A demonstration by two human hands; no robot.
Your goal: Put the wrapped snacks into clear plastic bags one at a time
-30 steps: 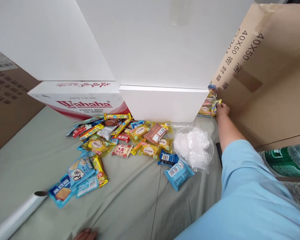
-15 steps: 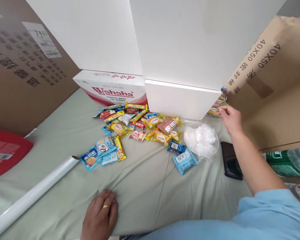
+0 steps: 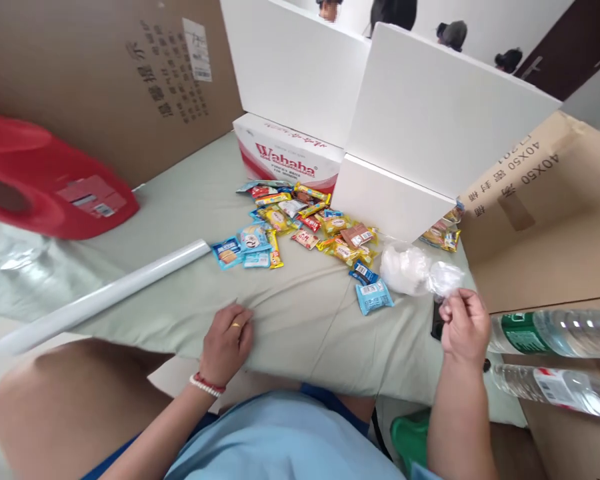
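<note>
My right hand [image 3: 465, 327] pinches a crinkled clear plastic packet [image 3: 446, 277] between thumb and fingertips. Whether the packet holds something whitish inside is too blurred to tell. It is right beside a clear round bowl of white plastic-wrapped pieces [image 3: 405, 268]. Palm down on the green cloth [image 3: 300, 313], my left hand [image 3: 227, 340] rests with loosely bent fingers and nothing visible in it. Two blue snack packets lie left of the bowl: a light blue one [image 3: 375, 297] and a dark blue one [image 3: 364, 272]. Behind them is a pile of wrapped snacks [image 3: 305, 220].
White boards [image 3: 395, 193] and a Wahaha box [image 3: 285, 157] stand behind the snacks. More packets [image 3: 443, 233] lie at the right corner. A white roll [image 3: 110, 293] and red jug [image 3: 55, 180] are left; water bottles [image 3: 555, 333] and a cardboard box [image 3: 540, 220] are right.
My right hand has come back from the far right corner toward me and now holds the clear packet. My left hand stays on the cloth. The view has shifted, showing my legs and people beyond the boards.
</note>
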